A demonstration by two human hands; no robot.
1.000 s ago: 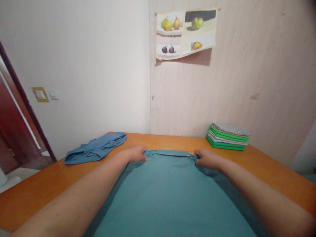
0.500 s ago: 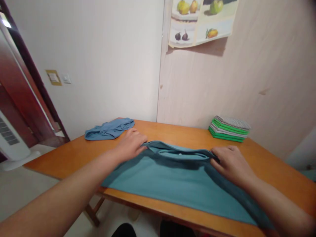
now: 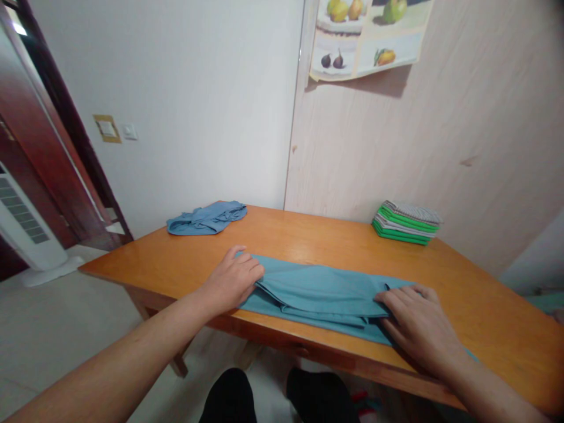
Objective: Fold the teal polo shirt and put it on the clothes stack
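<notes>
A teal garment (image 3: 324, 288) lies near the front edge of the wooden table, folded over into a long, narrow band with a loose upper layer. My left hand (image 3: 238, 276) is closed on the left end of that layer, its fingers curled over the cloth. At the right end, my right hand (image 3: 412, 311) grips the folded edge, with the thumb tucked out of clear sight. The cloth sags between the two hands, and inner layers show along the near side. What kind of garment it is, I cannot tell.
A crumpled blue cloth (image 3: 207, 218) lies at the table's far left. A stack of folded green and grey cloths (image 3: 405, 223) sits at the far right. The wooden table (image 3: 308, 235) stands against a wall with fruit pictures (image 3: 365, 41). A white appliance (image 3: 26, 211) stands left.
Both hands have folded the garment's far edge over toward me, so the wide cloth is now a narrow band. The view has tilted slightly downward.
</notes>
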